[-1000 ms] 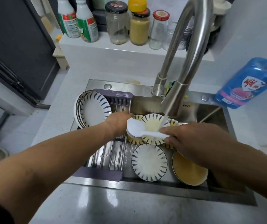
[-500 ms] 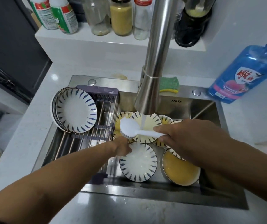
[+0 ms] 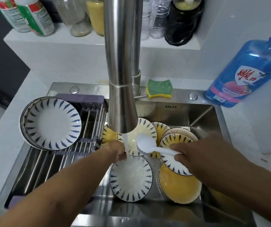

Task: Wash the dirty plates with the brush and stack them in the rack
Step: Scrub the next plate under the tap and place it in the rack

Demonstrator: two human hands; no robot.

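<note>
Leaning on edge at far left in the steel-rod rack (image 3: 57,163) with purple plastic ends: a stack of clean plates (image 3: 52,126), glossy white, blue dashes round the rims. Left hand (image 3: 115,151) under the chrome faucet (image 3: 122,95) stream, fingers curled on the far rim of a round wet plate (image 3: 131,179) in the brushed-steel sink (image 3: 202,115). Right hand (image 3: 195,153) pinching the slim handle of the white plastic brush (image 3: 145,144), oval head over yellow-smeared plates (image 3: 179,185). Further right, a translucent blue detergent bottle (image 3: 249,66).

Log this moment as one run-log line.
left hand: at plate rim, under water | right hand: holds brush | rack: stacked plates
</note>
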